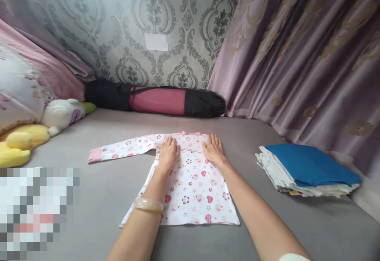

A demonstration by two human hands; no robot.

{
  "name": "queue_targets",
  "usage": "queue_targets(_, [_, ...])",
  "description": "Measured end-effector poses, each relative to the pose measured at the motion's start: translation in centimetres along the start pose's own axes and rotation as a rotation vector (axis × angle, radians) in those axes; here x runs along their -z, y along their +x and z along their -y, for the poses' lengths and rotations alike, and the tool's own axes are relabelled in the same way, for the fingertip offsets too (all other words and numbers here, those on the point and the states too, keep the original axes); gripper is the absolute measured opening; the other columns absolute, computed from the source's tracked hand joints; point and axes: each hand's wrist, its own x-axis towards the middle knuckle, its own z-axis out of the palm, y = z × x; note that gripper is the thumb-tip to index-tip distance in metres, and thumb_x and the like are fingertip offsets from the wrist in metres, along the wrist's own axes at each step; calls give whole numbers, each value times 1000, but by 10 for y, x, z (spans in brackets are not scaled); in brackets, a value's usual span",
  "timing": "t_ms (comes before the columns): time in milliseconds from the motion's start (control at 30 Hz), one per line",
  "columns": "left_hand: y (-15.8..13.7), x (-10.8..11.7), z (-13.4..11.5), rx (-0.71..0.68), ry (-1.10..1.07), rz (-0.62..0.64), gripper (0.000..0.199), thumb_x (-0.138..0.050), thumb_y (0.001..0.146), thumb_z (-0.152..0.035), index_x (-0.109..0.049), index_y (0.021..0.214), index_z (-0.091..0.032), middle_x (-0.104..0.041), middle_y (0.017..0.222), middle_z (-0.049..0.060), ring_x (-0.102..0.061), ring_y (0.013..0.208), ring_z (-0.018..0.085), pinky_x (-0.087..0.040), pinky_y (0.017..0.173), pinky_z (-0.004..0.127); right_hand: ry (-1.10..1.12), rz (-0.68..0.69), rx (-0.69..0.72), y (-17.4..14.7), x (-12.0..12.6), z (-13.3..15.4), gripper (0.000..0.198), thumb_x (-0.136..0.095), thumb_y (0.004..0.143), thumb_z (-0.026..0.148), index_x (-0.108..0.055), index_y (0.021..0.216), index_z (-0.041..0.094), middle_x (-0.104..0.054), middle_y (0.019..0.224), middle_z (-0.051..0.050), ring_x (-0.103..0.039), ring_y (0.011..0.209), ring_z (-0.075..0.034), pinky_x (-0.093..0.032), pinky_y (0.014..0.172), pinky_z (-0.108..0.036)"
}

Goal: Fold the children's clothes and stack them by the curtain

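Note:
A white child's long-sleeved shirt (196, 190) with pink hearts and flowers lies flat in front of me. One sleeve with a pink cuff stretches out to the left; the other is folded across the upper part of the shirt. My left hand (169, 152) rests flat on the shirt near the left shoulder, palm down with fingers extended. On the right shoulder area my right hand (213, 148) is also pressed flat, fingers slightly spread. Neither hand grasps the cloth. A pale bangle (148, 205) circles my left forearm.
The shirt lies on a grey sheet (80, 193). To the right sits a stack of folded clothes, a blue piece (311, 164) on top. A long black and pink bag (157, 101) lies along the wall. Plush toys (61, 114) are at left, and curtains (297, 55) hang at right.

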Motion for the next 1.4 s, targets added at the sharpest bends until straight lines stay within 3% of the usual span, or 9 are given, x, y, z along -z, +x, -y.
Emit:
queue_targets(200, [1, -5, 0, 8, 24, 33, 46, -37, 95, -27, -47, 134, -6, -40, 149, 23, -32, 142, 32, -23, 116, 47, 29, 45, -25, 0, 2, 5, 66, -21, 99, 40, -20, 152, 0, -12, 161, -19, -9, 148, -29, -8, 119, -43])
queue_targets(367, [1, -7, -1, -61, 29, -20, 44, -37, 95, -27, -47, 134, -9, -40, 150, 22, -32, 142, 31, -26, 115, 49, 52, 12, 91, 1, 1, 31, 63, -21, 100, 40, -19, 154, 8, -10, 162, -16, -7, 149, -28, -7, 119, -46])
queue_targets(600, [0, -2, -7, -45, 6, 67, 37, -43, 94, -28, -53, 125, -10, -39, 150, 22, -35, 140, 32, -25, 115, 51, 3, 29, 67, 10, -13, 45, 63, -19, 100, 41, -20, 154, 9, -11, 162, -13, -5, 149, -27, -8, 119, -48])
queue_targets(733, [4, 8, -5, -28, -162, 34, 33, -47, 90, -24, -57, 120, -12, -53, 137, 19, -49, 129, 28, -36, 109, 45, -6, 31, 65, 13, -13, 44, 63, -19, 100, 41, -21, 154, 9, -12, 162, -14, -6, 149, -27, -9, 118, -48])
queue_targets(833, [8, 21, 0, 75, -337, -9, 36, -46, 91, -27, -56, 124, -15, -61, 129, 15, -58, 117, 25, -45, 100, 39, -10, 33, 51, 13, -12, 46, 63, -20, 99, 41, -21, 154, 9, -12, 161, -14, -7, 149, -27, -9, 119, -48])
queue_targets(967, [11, 45, 16, 232, -413, -126, 38, -47, 91, -31, -59, 123, -14, -63, 127, 14, -59, 117, 25, -44, 100, 37, -16, 25, 60, 13, -13, 47, 62, -20, 99, 40, -23, 153, 9, -14, 161, -14, -8, 149, -27, -10, 119, -49])
queue_targets(1233, [-1, 83, 73, 585, -284, -300, 37, -44, 91, -29, -63, 118, -12, -68, 116, 16, -62, 110, 27, -45, 95, 36, -50, 11, 69, 14, -15, 45, 62, -19, 99, 39, -24, 153, 8, -17, 161, -14, -10, 148, -28, -11, 118, -49])
queue_targets(1400, [-14, 96, 85, 853, -104, -402, 36, -50, 88, -31, -63, 116, -13, -60, 122, 22, -50, 121, 37, -41, 99, 48, -49, 21, 78, 13, -11, 46, 62, -20, 100, 39, -24, 153, 7, -17, 160, -15, -11, 148, -29, -12, 118, -49])
